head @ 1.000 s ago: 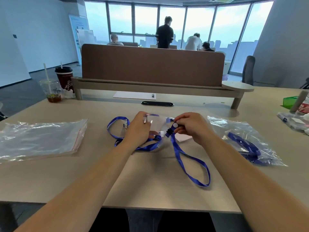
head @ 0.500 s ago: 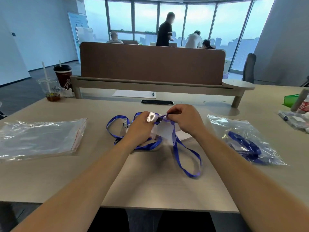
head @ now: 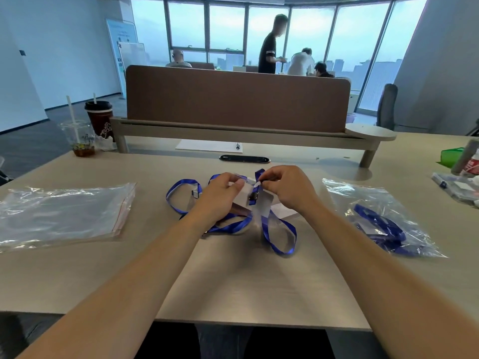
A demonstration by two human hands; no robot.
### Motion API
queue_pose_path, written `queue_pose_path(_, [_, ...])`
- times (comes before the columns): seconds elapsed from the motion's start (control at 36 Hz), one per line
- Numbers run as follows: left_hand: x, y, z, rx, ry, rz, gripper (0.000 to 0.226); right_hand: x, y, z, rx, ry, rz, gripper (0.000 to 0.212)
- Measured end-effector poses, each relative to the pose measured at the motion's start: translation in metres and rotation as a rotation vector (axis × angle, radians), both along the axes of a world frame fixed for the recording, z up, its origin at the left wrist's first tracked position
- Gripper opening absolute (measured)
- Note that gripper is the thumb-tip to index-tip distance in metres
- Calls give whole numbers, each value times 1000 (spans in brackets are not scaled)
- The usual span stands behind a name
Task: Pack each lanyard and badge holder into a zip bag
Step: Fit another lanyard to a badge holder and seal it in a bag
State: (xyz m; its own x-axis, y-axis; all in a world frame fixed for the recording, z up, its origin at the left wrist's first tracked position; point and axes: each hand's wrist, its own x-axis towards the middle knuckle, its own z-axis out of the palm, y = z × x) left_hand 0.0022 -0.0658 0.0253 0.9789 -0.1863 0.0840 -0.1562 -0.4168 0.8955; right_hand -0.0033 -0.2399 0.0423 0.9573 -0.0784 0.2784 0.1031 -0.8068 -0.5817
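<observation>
At the middle of the desk my left hand grips a clear badge holder lifted off the surface. My right hand pinches the clip end of a blue lanyard at the holder's top edge. That lanyard's loop hangs down onto the desk. A second blue lanyard lies under and left of my left hand. A stack of empty zip bags lies at the left. A filled zip bag with a blue lanyard inside lies at the right.
Two drink cups stand at the far left beside a brown desk divider. A sheet of paper and a black cable slot lie behind my hands. A green box and packets sit far right. People stand in the background.
The badge holder has been lifted and turned between both hands. My right hand moved from the lanyard's clip on the desk up to the holder's top; the lanyard loop drew in closer.
</observation>
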Motion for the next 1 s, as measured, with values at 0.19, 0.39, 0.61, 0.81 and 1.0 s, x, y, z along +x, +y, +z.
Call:
queue_pose_path(0.19, [-5,-8,3,-17,77,-90,39,-2,4,-1,56,-8,21,16])
queue_pose_path(0.39, [-3,0,4,98,-8,-88,42,1,1,0,-36,-2,73,6])
queue_pose_path(0.61, [8,13,11,-117,48,-64,26,-7,-11,0,499,192,170,23])
queue_pose_path(0.81, [16,15,15,-367,67,65,22,-11,-9,-11,992,447,262,80])
queue_pose_path(1.0, [19,8,11,-309,-85,239,21,-12,5,-20,944,586,312,93])
